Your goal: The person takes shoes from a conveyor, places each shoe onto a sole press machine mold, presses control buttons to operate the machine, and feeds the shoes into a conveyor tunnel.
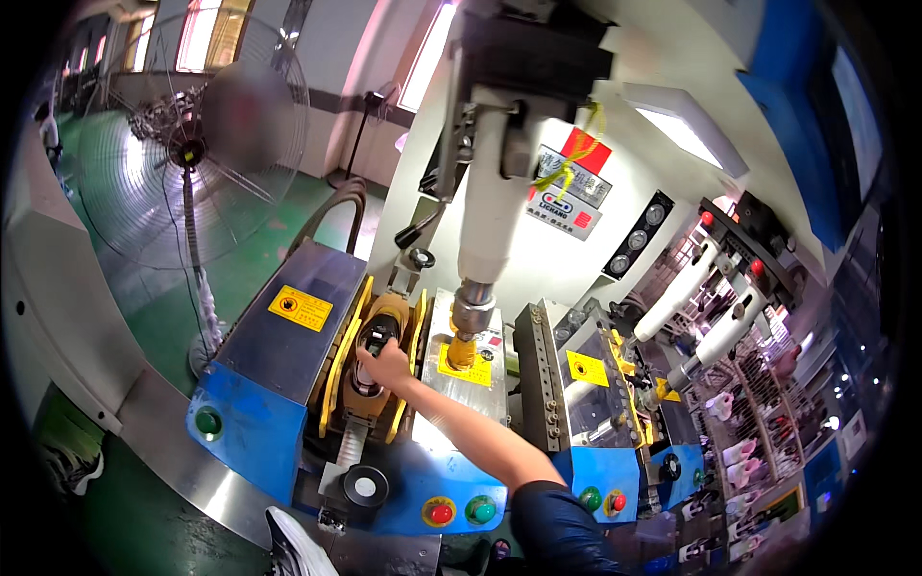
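My right hand [386, 365] reaches up and left from the lower edge in a dark sleeve. Its fingers are closed on the top of a tan shoe [382, 319] that sits upside down on a last in a blue and steel press machine [288, 355]. Yellow clamp pads [338, 363] flank the shoe on both sides. A white press cylinder [490, 211] with a brass tip hangs just right of the shoe. My left hand is out of view.
Red [441, 513] and green [480, 509] buttons and a black knob [365, 485] sit on the machine's front. A second station [595, 384] stands to the right, with shoe racks [759, 403] beyond. A standing fan [187, 144] is at left. A white shoe [293, 547] shows at the bottom edge.
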Action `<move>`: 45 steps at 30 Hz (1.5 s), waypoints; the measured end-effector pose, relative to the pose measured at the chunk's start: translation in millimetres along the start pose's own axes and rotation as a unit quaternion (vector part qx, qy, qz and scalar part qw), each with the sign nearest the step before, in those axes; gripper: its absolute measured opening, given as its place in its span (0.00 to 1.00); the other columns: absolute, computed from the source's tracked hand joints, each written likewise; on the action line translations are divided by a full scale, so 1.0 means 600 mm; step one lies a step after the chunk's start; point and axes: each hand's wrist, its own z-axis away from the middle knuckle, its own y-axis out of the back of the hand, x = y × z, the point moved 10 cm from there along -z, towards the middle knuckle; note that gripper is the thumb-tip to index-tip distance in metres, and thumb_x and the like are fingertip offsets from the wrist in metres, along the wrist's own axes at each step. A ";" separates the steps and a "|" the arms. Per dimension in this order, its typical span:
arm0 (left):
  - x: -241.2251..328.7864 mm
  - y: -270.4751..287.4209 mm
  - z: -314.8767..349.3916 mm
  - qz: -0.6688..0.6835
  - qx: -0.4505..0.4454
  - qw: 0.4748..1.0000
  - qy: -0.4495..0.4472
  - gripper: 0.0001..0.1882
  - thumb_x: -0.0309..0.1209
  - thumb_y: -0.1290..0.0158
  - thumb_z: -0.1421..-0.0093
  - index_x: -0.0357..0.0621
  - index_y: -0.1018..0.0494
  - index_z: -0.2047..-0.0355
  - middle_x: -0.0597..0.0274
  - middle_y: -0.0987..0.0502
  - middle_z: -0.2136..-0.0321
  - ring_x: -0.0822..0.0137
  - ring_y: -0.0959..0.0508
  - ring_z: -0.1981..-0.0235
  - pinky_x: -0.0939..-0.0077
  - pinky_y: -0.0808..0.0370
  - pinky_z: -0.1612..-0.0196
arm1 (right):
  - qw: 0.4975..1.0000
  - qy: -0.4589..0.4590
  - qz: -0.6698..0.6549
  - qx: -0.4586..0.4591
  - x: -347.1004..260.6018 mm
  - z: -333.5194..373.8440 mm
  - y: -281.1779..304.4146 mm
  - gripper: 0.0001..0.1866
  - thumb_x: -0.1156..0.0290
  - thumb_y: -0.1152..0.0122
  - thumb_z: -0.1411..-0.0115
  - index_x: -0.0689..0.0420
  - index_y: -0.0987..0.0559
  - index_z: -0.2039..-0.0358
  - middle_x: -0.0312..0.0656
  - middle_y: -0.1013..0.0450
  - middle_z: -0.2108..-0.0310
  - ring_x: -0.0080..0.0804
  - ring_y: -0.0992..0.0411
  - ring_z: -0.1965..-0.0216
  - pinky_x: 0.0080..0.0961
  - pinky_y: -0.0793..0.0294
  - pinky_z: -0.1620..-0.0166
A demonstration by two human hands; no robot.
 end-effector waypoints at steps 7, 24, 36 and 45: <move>-0.125 -0.048 0.208 0.509 0.166 0.729 0.426 0.27 0.40 0.54 0.38 0.35 0.42 0.44 0.51 0.33 0.50 0.59 0.30 0.52 0.66 0.31 0.51 | 0.879 0.440 0.177 0.034 -0.088 0.518 0.205 0.38 0.60 0.38 0.50 0.68 0.41 0.45 0.58 0.45 0.42 0.54 0.45 0.41 0.51 0.44 0.43; 0.129 -0.198 0.605 0.615 0.190 0.640 0.420 0.16 0.35 0.58 0.38 0.41 0.32 0.53 0.60 0.25 0.61 0.65 0.25 0.62 0.70 0.27 0.59 | 0.910 0.229 -0.220 -0.268 0.376 0.919 0.194 0.21 0.67 0.41 0.46 0.58 0.29 0.52 0.52 0.30 0.55 0.48 0.32 0.51 0.34 0.33 0.48; -0.231 0.128 1.103 0.120 0.602 0.689 0.385 0.24 0.28 0.47 0.46 0.34 0.38 0.50 0.52 0.31 0.58 0.62 0.31 0.55 0.71 0.36 0.49 | 0.894 0.237 -0.059 -0.377 0.277 1.050 0.055 0.15 0.69 0.46 0.44 0.63 0.26 0.57 0.49 0.24 0.65 0.36 0.24 0.64 0.27 0.26 0.61; -0.384 0.257 1.125 0.098 0.542 0.702 0.452 0.39 0.26 0.37 0.61 0.35 0.43 0.47 0.49 0.31 0.57 0.59 0.29 0.56 0.67 0.33 0.51 | 0.673 0.450 -0.009 -0.587 -0.312 1.408 -0.442 0.29 0.63 0.36 0.49 0.64 0.33 0.49 0.53 0.31 0.53 0.40 0.30 0.52 0.31 0.30 0.51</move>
